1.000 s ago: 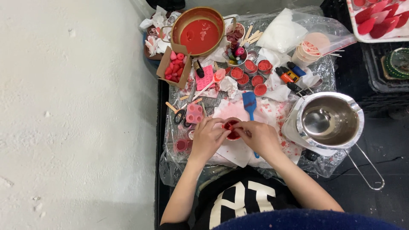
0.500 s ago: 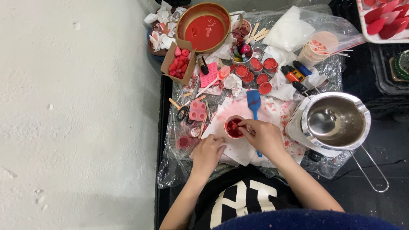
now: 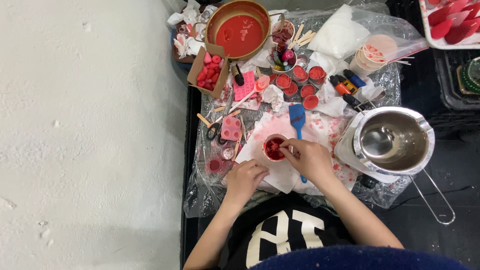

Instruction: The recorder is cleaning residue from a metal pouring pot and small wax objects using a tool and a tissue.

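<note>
Reaching over the rim of a small red-filled cup [image 3: 274, 148], the right hand [image 3: 309, 159] has its fingertips pinched together at the cup's edge, though whether they grip anything is too small to tell; the cup stands on stained white paper [image 3: 285, 172] near the front of the plastic-covered table [image 3: 200, 200]. The left hand [image 3: 246, 178] rests on that paper just beside the cup, its fingers curled in loosely and holding nothing. A blue spatula [image 3: 297, 118] lies just behind the cup, a steel melting pot [image 3: 395, 140] sits to the right, and a pink mould [image 3: 231, 128] lies to the left.
</note>
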